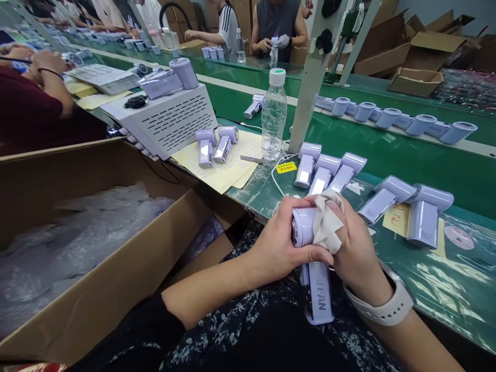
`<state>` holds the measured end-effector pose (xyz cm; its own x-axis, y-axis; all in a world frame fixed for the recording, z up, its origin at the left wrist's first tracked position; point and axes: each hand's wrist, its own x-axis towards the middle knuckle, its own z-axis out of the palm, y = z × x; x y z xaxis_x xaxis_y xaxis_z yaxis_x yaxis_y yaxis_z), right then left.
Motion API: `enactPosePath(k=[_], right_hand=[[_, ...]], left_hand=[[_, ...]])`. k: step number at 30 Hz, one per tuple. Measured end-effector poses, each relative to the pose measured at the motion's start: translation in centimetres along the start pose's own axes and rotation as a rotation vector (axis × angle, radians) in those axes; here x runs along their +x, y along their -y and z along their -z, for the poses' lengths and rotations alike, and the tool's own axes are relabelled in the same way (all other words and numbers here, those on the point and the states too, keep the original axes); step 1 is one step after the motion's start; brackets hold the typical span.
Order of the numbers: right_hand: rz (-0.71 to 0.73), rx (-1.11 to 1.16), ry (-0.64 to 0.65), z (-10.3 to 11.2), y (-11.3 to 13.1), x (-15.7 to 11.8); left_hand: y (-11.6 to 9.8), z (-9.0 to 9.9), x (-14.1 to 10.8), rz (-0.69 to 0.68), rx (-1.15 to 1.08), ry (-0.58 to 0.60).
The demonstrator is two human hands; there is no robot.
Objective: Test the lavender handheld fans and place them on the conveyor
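Head view: a lilac handheld fan [320, 297] sits between the left grip [277, 240], clasping its head, and right grip [354, 248], holding white cloth [327, 223].

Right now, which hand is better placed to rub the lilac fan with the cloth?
Probably the right hand: it holds the white cloth against the head of the lilac fan, while the left hand grips that head from the other side.
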<state>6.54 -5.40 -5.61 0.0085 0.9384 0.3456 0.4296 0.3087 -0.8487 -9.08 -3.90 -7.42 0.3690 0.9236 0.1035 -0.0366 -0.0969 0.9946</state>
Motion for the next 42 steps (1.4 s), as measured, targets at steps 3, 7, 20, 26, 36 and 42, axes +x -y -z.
enactPosePath(k=[3,7,20,26,36,42], right_hand=[[0.131,-0.021,0.109,-0.1,-0.7,-0.8],[0.186,0.008,0.033,-0.3,-0.8,-1.6],[0.033,-0.257,-0.208,0.9,-0.7,5.7],[0.122,-0.280,-0.330,-0.1,-0.4,7.9],[0.001,0.064,-0.029,0.1,0.0,5.8],[0.007,0.122,0.151,-1.4,0.9,1.1]], left_hand=[[-0.2,0.8,0.5,0.040,-0.081,0.057],[-0.4,0.8,0.6,0.045,-0.095,0.079],[-0.8,3.2,-1.4,0.102,-0.230,-0.010],[-0.6,4.3,-0.7,0.087,-0.153,-0.052],[-0.4,4.4,-0.4,0.087,-0.077,-0.124],[-0.6,2.7,-0.8,-0.004,-0.062,-0.167]])
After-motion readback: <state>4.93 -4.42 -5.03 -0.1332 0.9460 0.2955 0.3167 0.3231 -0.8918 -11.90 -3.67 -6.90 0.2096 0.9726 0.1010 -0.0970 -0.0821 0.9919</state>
